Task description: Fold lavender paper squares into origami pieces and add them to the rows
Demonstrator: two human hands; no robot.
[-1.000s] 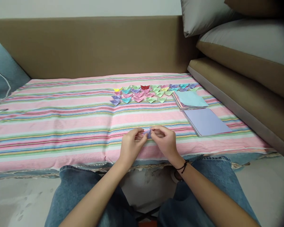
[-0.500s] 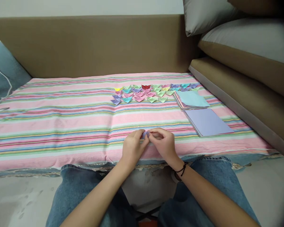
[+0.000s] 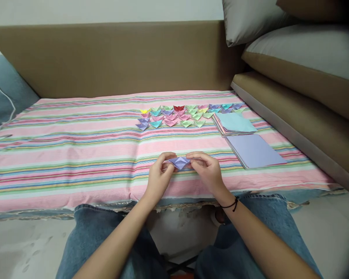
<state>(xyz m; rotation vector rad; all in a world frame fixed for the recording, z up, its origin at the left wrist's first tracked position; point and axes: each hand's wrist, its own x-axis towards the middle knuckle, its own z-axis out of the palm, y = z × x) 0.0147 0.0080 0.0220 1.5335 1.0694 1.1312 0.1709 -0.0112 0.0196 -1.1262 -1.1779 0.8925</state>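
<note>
Folded paper (image 3: 179,163) pinched: left hand (image 3: 158,174) on its left end, right hand (image 3: 208,171) on its right, both grips narrow.

left hand (image 3: 159,172) and right hand (image 3: 208,170) pinching opposite ends of a purple folded paper (image 3: 179,162), rows of colorful paper boats (image 3: 171,122) behind, two paper stacks (image 3: 256,152), stripy pink cloth (image 3: 99,149)

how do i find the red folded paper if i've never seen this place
Start at the pink striped cloth in front of the brown panel. Toward the cloth's far side lie rows of small folded papers; go to the farthest row, a little left of its middle. The red folded paper stands out as the only red one, between two pale green ones.
</note>
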